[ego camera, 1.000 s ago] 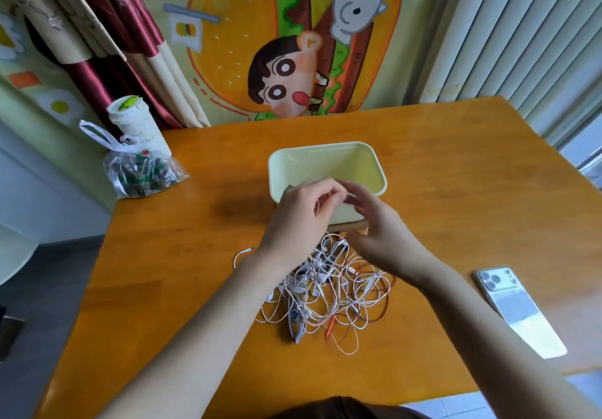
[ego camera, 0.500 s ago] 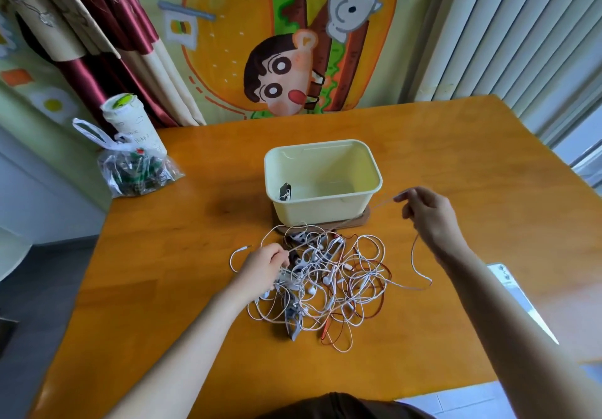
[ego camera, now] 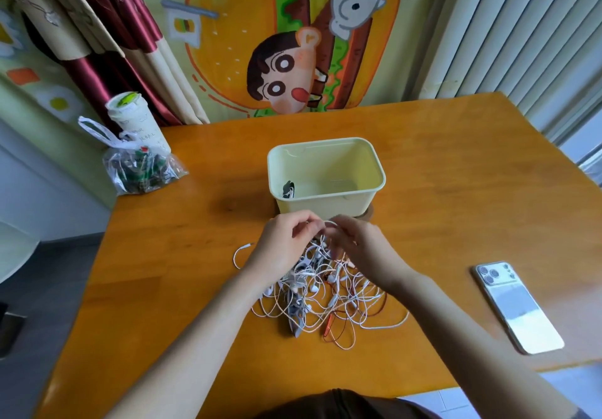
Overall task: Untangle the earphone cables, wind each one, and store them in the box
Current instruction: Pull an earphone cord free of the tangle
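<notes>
A tangled heap of white and red earphone cables [ego camera: 329, 298] lies on the wooden table in front of me. Above its far side my left hand [ego camera: 286, 246] and my right hand [ego camera: 361, 246] meet, both pinching a white cable loop [ego camera: 329, 223] that rises from the heap. Just beyond the hands stands the pale yellow box [ego camera: 345, 203] on a wooden coaster. A dark wound cable [ego camera: 288, 189] lies in the box's left corner. One white cable end [ego camera: 242, 252] sticks out left of the heap.
A phone [ego camera: 518, 308] lies face down at the right, near the table's front edge. A plastic bag [ego camera: 140, 171] and a white cup [ego camera: 133, 122] sit at the table's back left corner. Curtains and a cartoon wall hanging are behind the table.
Half a second ago my hands were apart, the right one pulling a cable out to the right and the left on the heap. Both have come together in front of the box on one loop.
</notes>
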